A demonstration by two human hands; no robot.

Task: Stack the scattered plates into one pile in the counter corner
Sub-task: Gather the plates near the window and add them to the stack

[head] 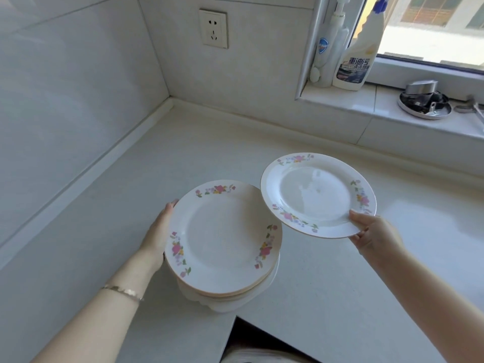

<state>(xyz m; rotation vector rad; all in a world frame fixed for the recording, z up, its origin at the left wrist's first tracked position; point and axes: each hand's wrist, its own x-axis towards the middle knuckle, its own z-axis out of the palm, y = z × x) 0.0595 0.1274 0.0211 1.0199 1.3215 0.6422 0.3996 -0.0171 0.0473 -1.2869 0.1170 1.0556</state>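
Here, the left hand (157, 231) grips the rim of a plate stack (225, 239) above the counter (340, 284). The right hand (377, 234) pinches a single plate (317, 192), held tilted, overlapping the stack's right edge.

From my feed the scene is bright, lit by daylight through the window (432, 27) at upper right, where the outside view is blown out to near white. The counter (235, 142) carries a broad pale glare on its right side, and a soft shadow sits under the stack of plates (222, 237). The single plate (317, 192) shows a mild sheen at its centre. Wall lines bow toward the frame edges, a wide-angle effect. Overall sharpness is slightly soft.
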